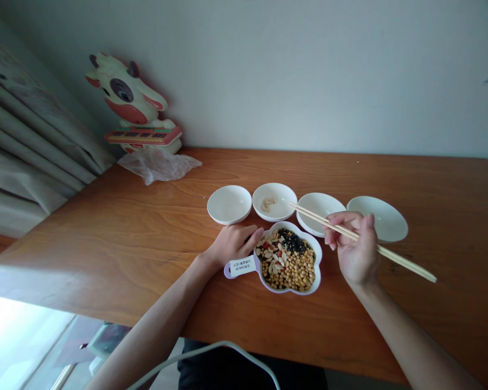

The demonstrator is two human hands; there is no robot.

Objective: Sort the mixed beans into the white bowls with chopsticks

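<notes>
Thin whitish cable (pixel 223 343) bends across the bottom centre. In the middle stands a white flower-shaped bowl (pixel 318 250) with purple handle, full of mixed beans and peanuts; the left hand (pixel 236 241) touches it, but whether it grips, I cannot tell. At centre right, the right hand (pixel 358 249) pinches pale slender chopsticks (pixel 402 261). They partly cover the row of four round white bowls (pixel 229 203). Upper left, a clear plastic bag (pixel 158 167) lies before a cow-shaped toy (pixel 126 111). The table (pixel 146 244) is brown wood, the wall (pixel 309 70) behind pale.

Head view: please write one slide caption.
Right hand holding chopsticks, left hand at the dish of peanuts and beans, near white bowls.
</notes>
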